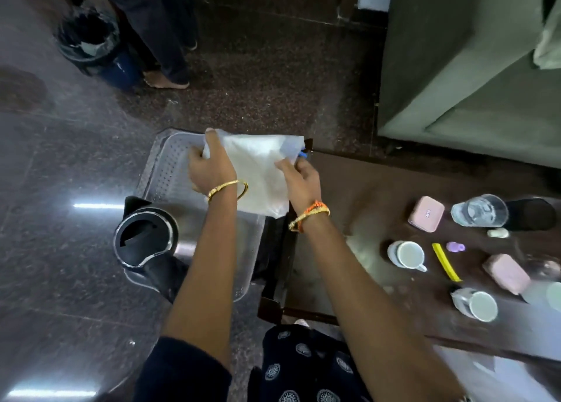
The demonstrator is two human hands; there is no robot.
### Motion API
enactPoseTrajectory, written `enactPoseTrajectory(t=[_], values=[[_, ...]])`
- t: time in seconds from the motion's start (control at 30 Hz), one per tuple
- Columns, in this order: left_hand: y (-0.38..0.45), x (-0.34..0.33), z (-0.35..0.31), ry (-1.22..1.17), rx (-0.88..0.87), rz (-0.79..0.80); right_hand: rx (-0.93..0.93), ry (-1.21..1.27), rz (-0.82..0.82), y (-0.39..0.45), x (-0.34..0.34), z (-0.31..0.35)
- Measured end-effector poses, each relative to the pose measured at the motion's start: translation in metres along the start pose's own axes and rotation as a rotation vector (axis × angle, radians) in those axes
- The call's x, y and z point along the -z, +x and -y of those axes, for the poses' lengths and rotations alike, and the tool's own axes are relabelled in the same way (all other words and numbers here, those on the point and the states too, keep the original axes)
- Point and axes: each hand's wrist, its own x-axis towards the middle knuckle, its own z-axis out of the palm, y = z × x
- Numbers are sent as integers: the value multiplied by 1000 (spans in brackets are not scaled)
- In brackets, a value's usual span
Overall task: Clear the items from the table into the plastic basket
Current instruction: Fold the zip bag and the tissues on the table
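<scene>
A clear perforated plastic basket (165, 170) sits on the floor left of the dark wooden table (364, 195). A steel and black kettle (145, 240) stands in its near corner. Both hands hold a white cloth or paper sheet (258, 170) over the basket: my left hand (209, 166) grips its left edge, my right hand (300, 180) pinches its right edge. On the table lie two white mugs (408, 254) (478, 304), a glass (478, 210), two pink cases (425, 214) (505, 272), a yellow comb (444, 262) and a small purple item (454, 246).
A black bin (88, 40) and another person's legs (164, 37) stand at the far left on the floor. A green sofa (470, 67) fills the upper right. A dark cup (531, 214) stands beside the glass. Papers lie at the table's near right.
</scene>
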Motion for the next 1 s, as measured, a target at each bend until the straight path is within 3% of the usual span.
enactPoseTrajectory(t=[0.1,0.27,0.5,0.63,0.77,0.93,1.0], values=[[-48,4,10,-5,-4,209,-60,147,9,-30,60,-2],[-129,6,47,142,-120,439,-313,127,52,-59,166,-30],[-221,3,117,374,75,836,-347,154,16,-102,290,-77],[-259,-1,148,345,174,947,-368,185,74,-117,352,-92],[-294,-13,159,425,119,1010,-475,442,143,-119,407,-94],[-326,-32,158,543,-68,1057,-342,-198,344,-104,432,-98],[-334,-39,158,573,-117,1075,-312,-339,383,-98,434,-96]])
